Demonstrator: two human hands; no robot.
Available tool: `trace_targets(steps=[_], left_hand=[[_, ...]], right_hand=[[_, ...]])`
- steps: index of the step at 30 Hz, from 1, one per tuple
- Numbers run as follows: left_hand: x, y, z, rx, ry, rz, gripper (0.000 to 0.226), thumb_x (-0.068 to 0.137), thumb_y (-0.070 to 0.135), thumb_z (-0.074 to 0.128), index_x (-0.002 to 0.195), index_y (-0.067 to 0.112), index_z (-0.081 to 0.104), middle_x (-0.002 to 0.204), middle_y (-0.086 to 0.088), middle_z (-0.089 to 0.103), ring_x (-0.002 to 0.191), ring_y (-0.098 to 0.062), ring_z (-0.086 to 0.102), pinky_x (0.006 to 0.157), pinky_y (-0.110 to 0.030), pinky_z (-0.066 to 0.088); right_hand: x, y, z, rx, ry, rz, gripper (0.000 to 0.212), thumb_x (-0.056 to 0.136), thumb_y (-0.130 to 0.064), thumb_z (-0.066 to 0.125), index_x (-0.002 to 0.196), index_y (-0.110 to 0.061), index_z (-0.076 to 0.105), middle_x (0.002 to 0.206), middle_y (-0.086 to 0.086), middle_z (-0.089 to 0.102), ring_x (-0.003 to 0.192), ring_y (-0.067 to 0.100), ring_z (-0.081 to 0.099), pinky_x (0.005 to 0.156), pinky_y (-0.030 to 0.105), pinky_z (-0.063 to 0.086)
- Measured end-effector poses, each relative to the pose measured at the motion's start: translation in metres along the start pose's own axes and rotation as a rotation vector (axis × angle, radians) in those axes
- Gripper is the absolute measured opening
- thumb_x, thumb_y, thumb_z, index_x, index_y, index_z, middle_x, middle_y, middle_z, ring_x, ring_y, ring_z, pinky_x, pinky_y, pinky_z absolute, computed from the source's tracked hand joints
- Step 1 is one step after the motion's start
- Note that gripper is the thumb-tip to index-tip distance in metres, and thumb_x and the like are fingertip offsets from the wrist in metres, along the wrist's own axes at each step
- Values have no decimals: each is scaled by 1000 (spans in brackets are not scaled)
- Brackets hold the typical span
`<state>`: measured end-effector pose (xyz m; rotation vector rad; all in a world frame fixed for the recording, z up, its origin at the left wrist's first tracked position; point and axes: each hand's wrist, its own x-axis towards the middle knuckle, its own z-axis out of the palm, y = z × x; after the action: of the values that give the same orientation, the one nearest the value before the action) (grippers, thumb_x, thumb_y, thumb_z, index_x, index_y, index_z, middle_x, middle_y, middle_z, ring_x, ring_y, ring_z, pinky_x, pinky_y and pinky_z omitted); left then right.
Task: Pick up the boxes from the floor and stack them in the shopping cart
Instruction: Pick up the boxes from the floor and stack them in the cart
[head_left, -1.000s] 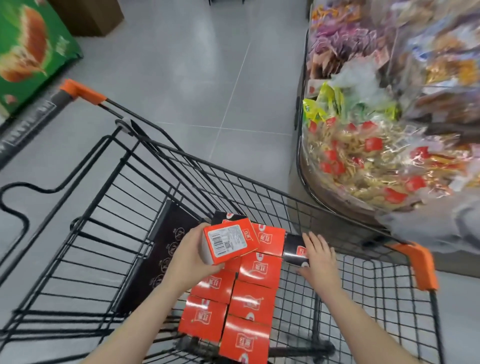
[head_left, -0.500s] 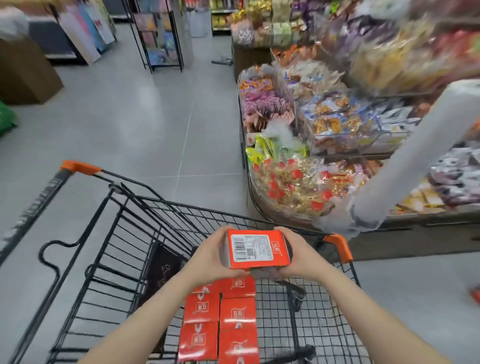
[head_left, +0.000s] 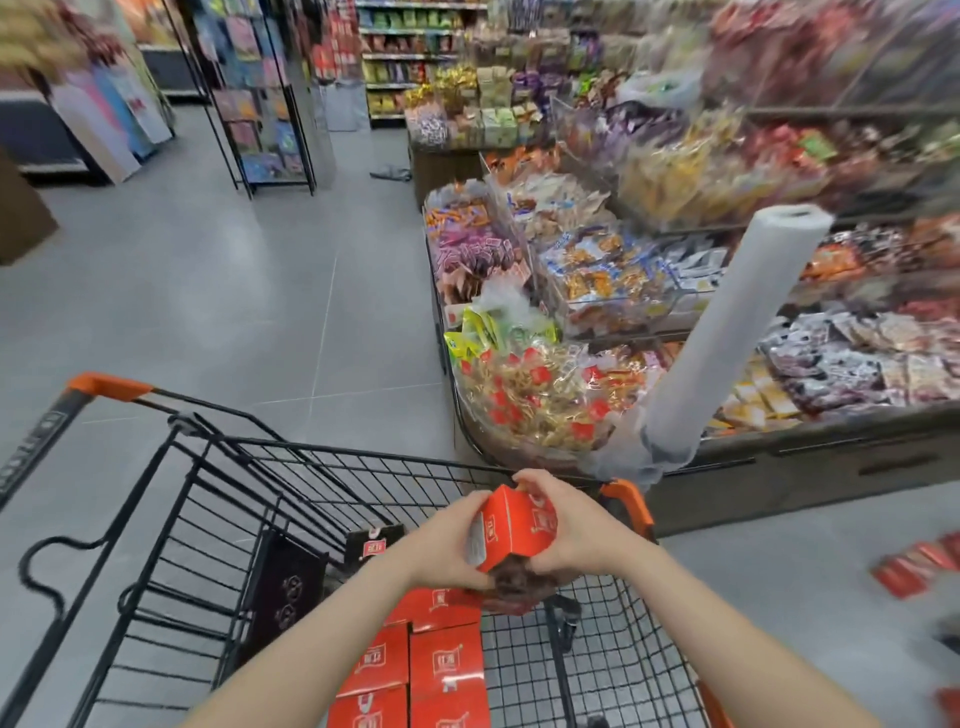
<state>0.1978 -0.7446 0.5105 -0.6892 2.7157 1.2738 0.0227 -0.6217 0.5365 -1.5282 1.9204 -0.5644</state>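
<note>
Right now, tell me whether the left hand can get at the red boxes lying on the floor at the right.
Probably not. The left hand and right hand both grip the red box over the shopping cart; the floor boxes lie beyond the cart's right side.

The orange box (head_left: 514, 530), held flat a moment ago, is now tilted on edge between both hands, barcode face turned toward nine o'clock.
</note>
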Motion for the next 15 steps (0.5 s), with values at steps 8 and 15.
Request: trace_targets(steps=[8, 15], left_hand=[[16, -33, 42, -174, 2, -65, 92, 55, 33, 86, 131, 33, 36, 126, 21, 48, 119, 5, 46, 104, -26, 41], [15, -126, 93, 82, -64, -325, 107, 76, 30, 77, 151, 32, 0, 159, 9, 4, 146, -13, 5, 118, -27, 9]], right_hand=[[-10, 46, 10, -210, -82, 5, 97, 60, -50, 78, 141, -30, 27, 136, -13, 39, 122, 6, 38, 103, 28, 38], [4, 107, 64, -307, -165, 92, 92, 62, -54, 77, 137, -31, 30, 132, -15, 41, 119, 4, 38, 97, 24, 41]])
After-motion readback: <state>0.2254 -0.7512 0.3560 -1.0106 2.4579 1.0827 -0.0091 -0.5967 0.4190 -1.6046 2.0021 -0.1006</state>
